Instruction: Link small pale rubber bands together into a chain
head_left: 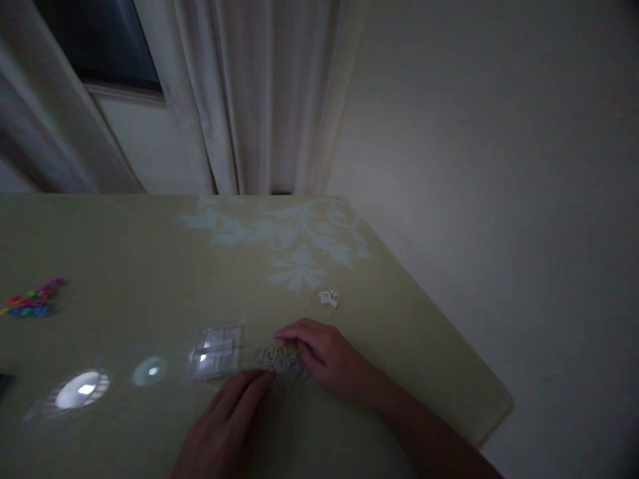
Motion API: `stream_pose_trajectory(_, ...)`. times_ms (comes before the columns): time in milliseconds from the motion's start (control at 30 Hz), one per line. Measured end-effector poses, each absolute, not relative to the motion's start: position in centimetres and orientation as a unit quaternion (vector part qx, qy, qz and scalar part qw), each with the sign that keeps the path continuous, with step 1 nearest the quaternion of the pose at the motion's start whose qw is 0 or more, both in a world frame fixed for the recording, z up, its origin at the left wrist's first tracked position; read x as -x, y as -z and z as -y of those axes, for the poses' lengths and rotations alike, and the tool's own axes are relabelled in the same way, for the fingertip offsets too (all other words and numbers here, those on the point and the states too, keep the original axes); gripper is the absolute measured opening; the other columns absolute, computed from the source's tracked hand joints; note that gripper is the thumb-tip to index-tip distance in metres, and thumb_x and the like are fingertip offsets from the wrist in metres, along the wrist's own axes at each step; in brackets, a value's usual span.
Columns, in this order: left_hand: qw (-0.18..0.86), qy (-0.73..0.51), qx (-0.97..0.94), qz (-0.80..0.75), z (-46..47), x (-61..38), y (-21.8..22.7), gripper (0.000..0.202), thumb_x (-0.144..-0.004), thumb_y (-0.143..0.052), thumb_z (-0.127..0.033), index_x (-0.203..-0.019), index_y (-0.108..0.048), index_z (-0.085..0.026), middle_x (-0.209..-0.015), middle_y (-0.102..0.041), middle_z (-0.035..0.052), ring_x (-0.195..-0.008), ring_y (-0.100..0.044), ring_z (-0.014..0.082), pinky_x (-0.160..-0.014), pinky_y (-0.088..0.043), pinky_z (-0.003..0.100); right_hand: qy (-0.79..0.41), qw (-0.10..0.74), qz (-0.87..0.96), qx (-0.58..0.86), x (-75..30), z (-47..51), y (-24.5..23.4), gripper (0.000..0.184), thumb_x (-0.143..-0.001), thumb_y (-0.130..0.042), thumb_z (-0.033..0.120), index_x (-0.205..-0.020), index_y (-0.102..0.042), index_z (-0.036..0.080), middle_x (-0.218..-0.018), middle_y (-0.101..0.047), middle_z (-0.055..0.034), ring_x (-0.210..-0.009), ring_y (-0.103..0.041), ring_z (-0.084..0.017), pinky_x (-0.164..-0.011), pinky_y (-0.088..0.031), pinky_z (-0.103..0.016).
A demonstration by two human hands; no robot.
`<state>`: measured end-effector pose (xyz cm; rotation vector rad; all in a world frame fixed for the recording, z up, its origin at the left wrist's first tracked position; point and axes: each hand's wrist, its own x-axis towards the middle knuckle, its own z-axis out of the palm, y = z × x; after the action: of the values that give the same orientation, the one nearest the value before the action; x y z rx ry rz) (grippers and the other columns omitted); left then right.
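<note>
A small pile of thin pale rings (280,360), perhaps rubber bands, lies on the table between my hands. My right hand (329,349) reaches over its right side, fingers forward at the far edge and thumb apart from them; the spots under the fingertips are hidden. From the near left, my left hand (227,416) rests with loosely bent fingers, tips at the pile's near edge. I see nothing held in either hand. Just left of the pile lies a clear plastic box (217,350) with compartments. A small white piece (328,298) with a thin tail lies beyond my right hand.
Colourful small pieces (32,299) are heaped at the far left of the table (130,266). Bright light reflections show on its glossy top. A dark object (4,382) edges in at the left. Curtains (269,100) hang behind, and a wall (489,166) borders the right side.
</note>
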<state>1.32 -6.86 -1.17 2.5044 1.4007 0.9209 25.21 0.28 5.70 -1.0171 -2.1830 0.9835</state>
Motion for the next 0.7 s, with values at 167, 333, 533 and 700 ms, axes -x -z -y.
stream_pose_trajectory(167,-0.041,-0.266,-0.798,-0.538,6.0,0.1,-0.4,0.032,-0.101,-0.050,-0.030,-0.130,-0.064,-0.028,-0.125,-0.075,0.0075,-0.108,-0.069,0.0318,-0.089,-0.052,0.046,-0.339,0.192,0.836,0.386,-26.3,-0.3,-6.5,0.039,-0.092,-0.076,0.030,-0.129,-0.066,0.022,-0.121,-0.067,-0.0087,-0.113,-0.064,-0.022,-0.100,-0.050,-0.035)
stream_pose_trajectory(333,-0.027,-0.285,-0.810,-0.511,4.7,0.6,-0.8,0.024,-0.103,-0.046,-0.029,-0.118,-0.065,-0.026,-0.123,-0.075,0.0063,-0.109,-0.069,0.0259,-0.092,-0.053,0.040,-0.296,0.116,0.865,0.387,-26.2,-0.3,-6.1,0.029,-0.095,-0.075,0.032,-0.122,-0.068,0.021,-0.114,-0.065,-0.0069,-0.105,-0.064,-0.021,-0.092,-0.051,-0.031)
stream_pose_trajectory(533,-0.050,-0.287,-0.836,-0.466,5.2,0.1,-0.5,0.035,-0.104,-0.045,-0.026,-0.135,-0.062,-0.024,-0.132,-0.073,0.0073,-0.116,-0.067,0.0262,-0.100,-0.050,0.038,-0.250,0.122,0.865,0.418,-25.4,-0.5,-5.3,0.012,-0.104,-0.061,0.020,-0.110,-0.072,0.018,-0.104,-0.067,-0.0063,-0.098,-0.065,-0.019,-0.090,-0.052,-0.030)
stream_pose_trajectory(700,-0.053,-0.270,-0.887,-0.370,5.8,-0.8,0.1,0.050,-0.095,-0.046,-0.009,-0.140,-0.061,-0.022,-0.132,-0.075,0.0045,-0.114,-0.070,0.0218,-0.100,-0.053,0.030,-0.293,0.203,0.833,0.424,-25.3,-0.6,-4.6,0.012,-0.104,-0.061,0.018,-0.109,-0.072,0.018,-0.103,-0.069,-0.0054,-0.097,-0.066,-0.017,-0.089,-0.052,-0.027)
